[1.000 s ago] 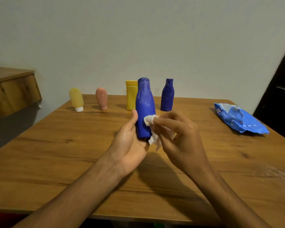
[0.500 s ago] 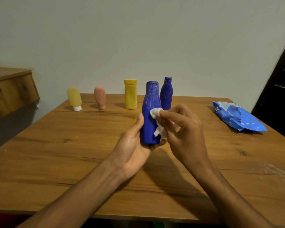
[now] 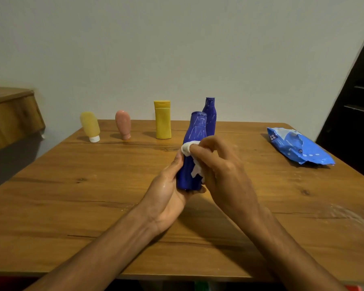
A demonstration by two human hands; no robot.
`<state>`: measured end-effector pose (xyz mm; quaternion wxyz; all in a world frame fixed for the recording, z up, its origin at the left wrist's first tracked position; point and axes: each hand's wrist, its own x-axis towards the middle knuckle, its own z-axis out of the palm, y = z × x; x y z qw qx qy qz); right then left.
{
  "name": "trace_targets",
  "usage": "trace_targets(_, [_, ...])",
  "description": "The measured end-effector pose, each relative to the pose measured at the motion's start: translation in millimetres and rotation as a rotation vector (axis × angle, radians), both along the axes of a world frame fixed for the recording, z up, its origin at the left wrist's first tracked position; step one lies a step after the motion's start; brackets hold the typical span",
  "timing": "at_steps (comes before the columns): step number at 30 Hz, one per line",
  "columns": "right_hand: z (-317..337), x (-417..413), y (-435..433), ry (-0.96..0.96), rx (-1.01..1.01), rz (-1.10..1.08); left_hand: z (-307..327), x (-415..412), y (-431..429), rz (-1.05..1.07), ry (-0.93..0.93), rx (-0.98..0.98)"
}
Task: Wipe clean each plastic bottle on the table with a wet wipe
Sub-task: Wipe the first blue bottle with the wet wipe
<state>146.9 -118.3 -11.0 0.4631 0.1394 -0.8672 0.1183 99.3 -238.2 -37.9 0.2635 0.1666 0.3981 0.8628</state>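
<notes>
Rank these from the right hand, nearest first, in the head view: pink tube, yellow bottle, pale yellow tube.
From the right hand:
1. Yellow bottle, back row, centre.
2. Pink tube, further left.
3. Pale yellow tube, far left.

Both curled: left hand (image 3: 166, 194), right hand (image 3: 223, 171).

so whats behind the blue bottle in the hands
A second blue bottle stands behind the held bottle, its neck and right side showing. Its base is covered by the held bottle and right hand.
</notes>
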Motion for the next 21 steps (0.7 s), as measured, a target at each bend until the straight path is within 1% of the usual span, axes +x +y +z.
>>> trace_targets(4, [4.7,-2.8,6.7,-0.003,-0.066,-0.033,-2.9,3.0,2.0,0.006,0.048,-0.078])
trace_targets(5, [3.9,-1.6,5.1,-0.02,-0.052,-0.029,-2.8,3.8,2.1,0.012,0.044,-0.086])
trace_targets(8, [-1.8,2.1,-0.2,-0.055,0.088,-0.042,-2.9,3.6,1.4,0.048,0.032,-0.097])
trace_targets(9, [-1.4,1.8,0.7,-0.059,0.104,-0.058,-3.4,3.3,1.4,0.054,0.038,-0.102])
trace_targets(13, [8.5,-0.6,6.1,-0.009,0.009,-0.126,-4.4,3.9,2.0,0.049,0.055,-0.147])
trace_targets(18, [7.4,-0.5,7.0,-0.045,0.076,-0.121,-3.4,1.7,0.7,0.035,0.054,-0.155])
trace_targets(21, [14.1,-1.4,15.2,-0.022,0.009,-0.163,-2.8,2.9,1.1,-0.008,0.073,-0.165])
